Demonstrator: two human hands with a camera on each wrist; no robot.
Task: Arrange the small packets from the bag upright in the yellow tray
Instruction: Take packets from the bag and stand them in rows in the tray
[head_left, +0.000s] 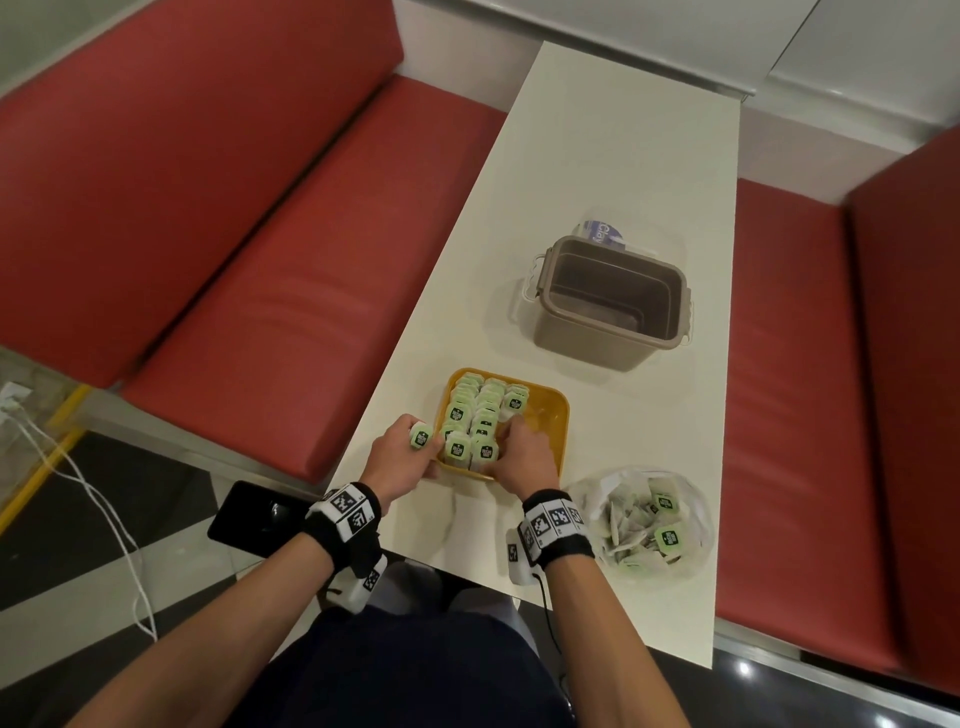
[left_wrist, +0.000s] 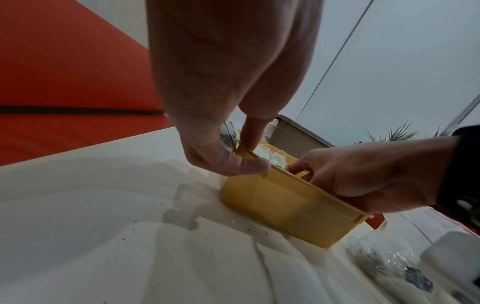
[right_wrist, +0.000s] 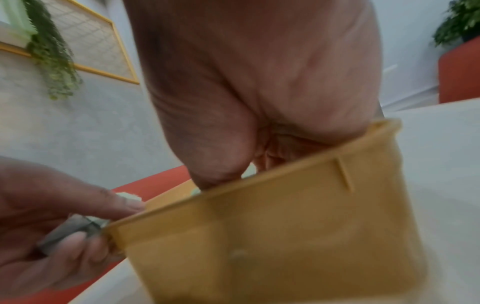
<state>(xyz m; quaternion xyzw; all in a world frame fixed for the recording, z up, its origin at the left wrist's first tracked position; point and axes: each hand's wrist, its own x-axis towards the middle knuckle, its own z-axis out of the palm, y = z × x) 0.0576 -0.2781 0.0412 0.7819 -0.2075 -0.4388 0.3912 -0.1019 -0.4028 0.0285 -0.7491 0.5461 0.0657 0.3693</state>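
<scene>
The yellow tray (head_left: 545, 415) sits near the table's front edge, with several green-labelled packets (head_left: 475, 415) standing upright in rows on its left side. My left hand (head_left: 423, 444) is at the tray's left corner and pinches one packet (head_left: 421, 436); its thumb (left_wrist: 249, 166) presses on the tray's rim (left_wrist: 285, 201). My right hand (head_left: 511, 428) reaches into the tray beside the rows, fingers curled down behind the tray wall (right_wrist: 259, 236). Whether it holds a packet is hidden. The clear bag (head_left: 623, 483) of loose packets (head_left: 667, 538) lies right of my right wrist.
An open grey plastic container (head_left: 587, 343) stands behind the tray. A black phone (head_left: 249, 514) lies off the table's left edge. The white table (head_left: 597, 156) is narrow, with red benches (head_left: 260, 260) on both sides.
</scene>
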